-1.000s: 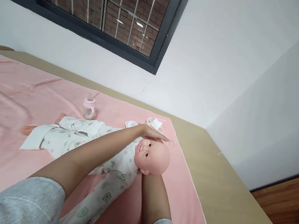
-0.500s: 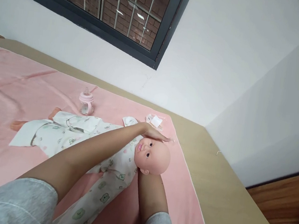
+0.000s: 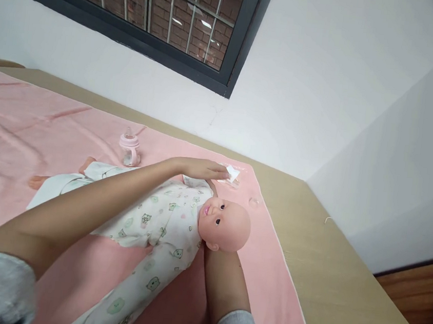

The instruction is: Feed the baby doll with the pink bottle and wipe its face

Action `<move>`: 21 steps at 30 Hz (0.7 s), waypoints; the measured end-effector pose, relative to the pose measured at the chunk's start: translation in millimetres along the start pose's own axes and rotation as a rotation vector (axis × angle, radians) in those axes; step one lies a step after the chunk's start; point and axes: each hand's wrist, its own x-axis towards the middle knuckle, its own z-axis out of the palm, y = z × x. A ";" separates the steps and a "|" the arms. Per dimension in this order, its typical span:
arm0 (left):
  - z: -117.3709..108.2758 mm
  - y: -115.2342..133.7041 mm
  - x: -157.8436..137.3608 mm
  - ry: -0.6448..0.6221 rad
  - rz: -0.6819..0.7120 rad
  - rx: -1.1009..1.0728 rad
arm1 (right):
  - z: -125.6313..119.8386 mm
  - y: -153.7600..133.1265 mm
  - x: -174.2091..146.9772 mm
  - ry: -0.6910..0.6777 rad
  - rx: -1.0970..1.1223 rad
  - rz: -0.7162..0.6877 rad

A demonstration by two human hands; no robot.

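one doll [image 3: 180, 215], one bottle [image 3: 129, 148]; left hand [image 3: 205, 169] flat, unclenched; right hand hidden, grip impossible to tell.

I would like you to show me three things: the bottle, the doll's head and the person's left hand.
Bottle [image 3: 129, 142], head camera: its pink collar.
Doll's head [image 3: 230, 224], head camera: the forehead.
Left hand [image 3: 202, 169], head camera: back of the hand.

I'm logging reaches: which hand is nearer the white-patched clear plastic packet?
Left hand: fingertips overlap the packet in view. Right hand: obscured, beneath or behind the bald pink doll's head.
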 end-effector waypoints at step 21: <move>-22.5 -189.3 -183.1 0.950 -0.625 0.219 | -22.5 -11.0 -3.6 -0.717 -0.437 0.331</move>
